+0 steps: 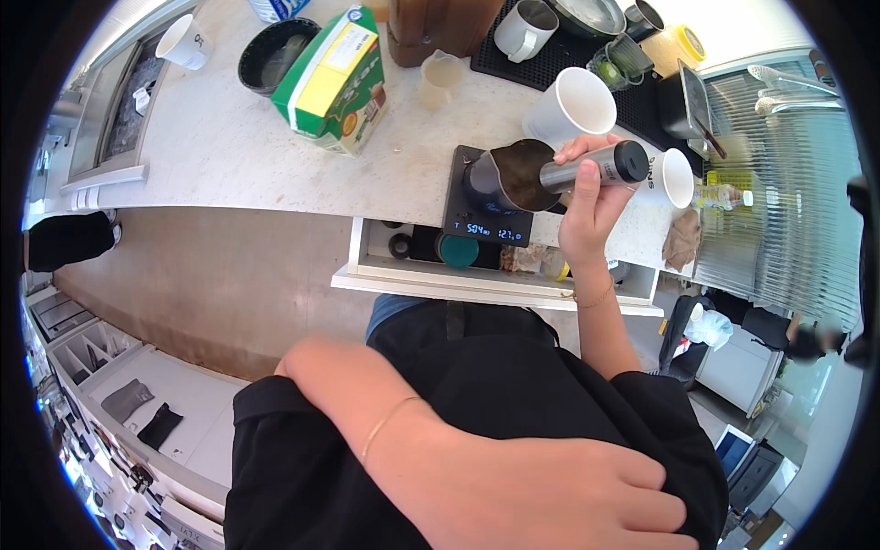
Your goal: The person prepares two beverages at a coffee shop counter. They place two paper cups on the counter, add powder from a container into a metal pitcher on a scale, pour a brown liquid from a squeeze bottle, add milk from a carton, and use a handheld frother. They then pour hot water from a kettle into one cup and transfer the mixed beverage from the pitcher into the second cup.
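Observation:
My right hand grips a silver cylindrical tool with a black end cap, which looks like a handheld frother. It slants down into a dark pitcher, so its working end is hidden. Under the pitcher lies a black digital scale with a lit display. Close to the camera, my left hand is raised across my chest, back of the hand showing. Its fingertips are cut off or hidden, and nothing held in it is visible. Beside the tool stand a large white paper cup and a smaller printed one.
An open drawer juts out below the counter. Farther back are a green carton, a black bowl, a small clear jug and a steel pitcher on a black mat. A brown cloth lies near the right edge.

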Available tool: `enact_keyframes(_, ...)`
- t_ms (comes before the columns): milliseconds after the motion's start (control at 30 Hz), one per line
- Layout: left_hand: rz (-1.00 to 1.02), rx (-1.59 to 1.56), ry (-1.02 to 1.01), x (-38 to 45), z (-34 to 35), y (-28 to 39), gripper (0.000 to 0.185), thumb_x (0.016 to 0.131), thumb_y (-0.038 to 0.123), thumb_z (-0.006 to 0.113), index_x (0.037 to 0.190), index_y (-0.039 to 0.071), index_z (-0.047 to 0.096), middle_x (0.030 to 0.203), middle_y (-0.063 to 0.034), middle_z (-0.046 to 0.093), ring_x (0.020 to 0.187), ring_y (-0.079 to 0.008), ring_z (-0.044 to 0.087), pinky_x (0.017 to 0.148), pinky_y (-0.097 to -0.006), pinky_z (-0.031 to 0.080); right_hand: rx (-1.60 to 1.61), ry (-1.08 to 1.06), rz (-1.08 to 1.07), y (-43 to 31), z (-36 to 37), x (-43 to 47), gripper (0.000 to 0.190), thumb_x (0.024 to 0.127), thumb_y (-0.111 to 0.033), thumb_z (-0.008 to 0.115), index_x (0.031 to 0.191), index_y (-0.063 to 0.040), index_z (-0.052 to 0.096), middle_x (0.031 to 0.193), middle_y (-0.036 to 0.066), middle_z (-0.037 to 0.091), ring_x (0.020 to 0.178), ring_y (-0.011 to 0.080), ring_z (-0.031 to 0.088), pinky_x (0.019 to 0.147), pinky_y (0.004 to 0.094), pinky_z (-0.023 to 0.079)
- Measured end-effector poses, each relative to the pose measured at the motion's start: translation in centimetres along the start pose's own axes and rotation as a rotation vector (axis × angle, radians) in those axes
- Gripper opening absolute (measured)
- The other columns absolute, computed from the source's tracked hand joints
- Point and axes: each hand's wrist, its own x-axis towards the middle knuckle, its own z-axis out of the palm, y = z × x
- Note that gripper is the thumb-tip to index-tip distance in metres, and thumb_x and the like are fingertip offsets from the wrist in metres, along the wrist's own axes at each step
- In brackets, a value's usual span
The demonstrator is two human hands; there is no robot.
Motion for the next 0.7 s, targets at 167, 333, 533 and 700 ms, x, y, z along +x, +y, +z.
enact_keyframes(167,0.021,0.083,0.089,-0.4,1.4,2.7,0.015,0.074,0.005,0.057,0.072,0.016,0.046,0.061,0.0016,0.033,0.048,-0.0115,0.034,0.043,-0.0241,0.026,-0.012,-0.004,0.012,-0.1,0.6,0.3,0.030,0.096,-0.007,0.048,0.120,-0.008,0.030,0.097,0.010,0.052,0.086,0.0143,0.051,0.083,0.0313,0.044)
enact_keyframes(333,0.170,0.162,-0.003,-1.1,-1.7,4.7,0.020,0.069,0.003,0.056,0.069,0.017,0.042,0.061,0.0022,0.031,0.047,-0.0106,0.030,0.043,-0.0235,0.023,-0.067,0.047,0.020,0.2,1.1,0.6,0.027,0.097,-0.010,0.047,0.119,-0.007,0.031,0.097,0.009,0.052,0.086,0.0132,0.052,0.085,0.0302,0.044)
enact_keyframes(533,0.228,0.221,0.158,-2.3,-3.1,8.1,0.022,0.066,0.002,0.056,0.069,0.018,0.042,0.060,0.0021,0.032,0.046,-0.0105,0.030,0.043,-0.0234,0.022,-0.104,0.143,0.053,0.3,1.5,0.3,0.026,0.099,-0.014,0.046,0.118,-0.006,0.031,0.098,0.009,0.052,0.087,0.0132,0.053,0.088,0.0311,0.043)
enact_keyframes(700,0.275,0.223,0.118,-3.4,-4.2,9.5,0.024,0.066,0.002,0.056,0.070,0.020,0.041,0.060,0.0021,0.032,0.046,-0.0103,0.029,0.043,-0.0234,0.021,-0.176,0.145,-0.014,0.7,2.2,0.5,0.027,0.099,-0.017,0.046,0.118,-0.006,0.030,0.097,0.010,0.053,0.087,0.0139,0.053,0.089,0.0318,0.043)
